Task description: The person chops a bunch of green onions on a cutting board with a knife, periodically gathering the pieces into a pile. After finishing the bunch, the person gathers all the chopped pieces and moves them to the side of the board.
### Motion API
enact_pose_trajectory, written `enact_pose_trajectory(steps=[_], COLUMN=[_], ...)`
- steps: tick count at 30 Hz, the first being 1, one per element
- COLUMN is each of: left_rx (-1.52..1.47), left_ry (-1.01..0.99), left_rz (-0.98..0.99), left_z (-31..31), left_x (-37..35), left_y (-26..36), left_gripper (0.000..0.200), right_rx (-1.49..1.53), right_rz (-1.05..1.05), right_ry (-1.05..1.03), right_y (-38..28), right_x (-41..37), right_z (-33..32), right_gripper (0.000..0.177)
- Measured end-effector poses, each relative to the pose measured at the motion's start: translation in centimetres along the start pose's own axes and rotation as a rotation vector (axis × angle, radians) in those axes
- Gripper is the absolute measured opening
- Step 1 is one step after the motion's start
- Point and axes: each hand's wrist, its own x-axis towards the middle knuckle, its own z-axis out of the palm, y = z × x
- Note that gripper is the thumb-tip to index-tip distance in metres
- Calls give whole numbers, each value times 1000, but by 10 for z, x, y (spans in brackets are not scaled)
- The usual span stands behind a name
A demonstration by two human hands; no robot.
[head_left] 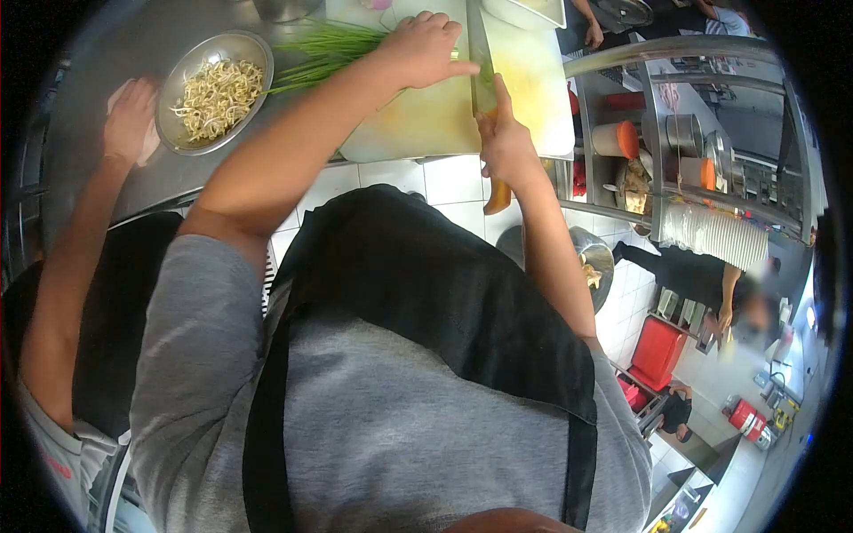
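Observation:
My left hand (419, 51) lies on the cutting board (404, 124), fingers curled over the end of a bunch of green chives (333, 44) and thumb stuck out towards the knife. The bunch fans out to the left, partly hidden by my forearm. My right hand (508, 142) grips a knife (478, 53) by its yellow-brown handle, index finger stretched along the top of the blade. The blade points away from me across the board, just right of my left hand. Small green bits cling near the blade.
A metal bowl of bean sprouts (218, 102) stands left of the chives. Beside it, a co-worker's hand (133, 115) rests on a pale cloth. A white container (526, 12) sits at the board's far right. Metal shelving (657, 151) with tubs stands to the right; other people work beyond.

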Motion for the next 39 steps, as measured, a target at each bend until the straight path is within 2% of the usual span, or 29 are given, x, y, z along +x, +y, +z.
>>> enact_pose_trajectory(steps=[1, 4, 7, 10, 13, 16, 19, 25, 34, 39], left_rx=[13, 208, 55, 56, 95, 142, 86, 19, 35, 88], left_ry=[15, -43, -142, -60, -83, -102, -30, 168, 145, 228], left_rz=[101, 226, 112, 117, 67, -28, -150, -204, -258, -232], left_z=[-6, -8, 0, 17, 21, 12, 18, 40, 36, 42], left_x=[-6, -21, -22, -16, -12, -11, -6, -5, -4, -3], left_y=[-8, -31, -19, -7, 1, 12, 28, 30, 31, 30], left_gripper=[53, 52, 53, 52, 50, 49, 49, 37, 31, 30], right_rx=[-4, -33, -56, -41, -55, -72, -86, -166, -349, -455], right_rz=[9, 26, 25, 26, 23, 16, 0, -4, -96, -136], right_ry=[-7, -17, -13, -22, -17, -26, -27, -6, 42, 80], right_y=[-1, -4, -2, -4, -3, -5, 0, 1, 11, 2], right_x=[0, 0, 2, 0, 1, 1, 3, 7, 12, 1], right_z=[0, -2, 0, -1, -1, 0, 1, 2, 5, 1], right_gripper=[67, 69, 70, 70, 70, 70, 70, 69, 69, 67])
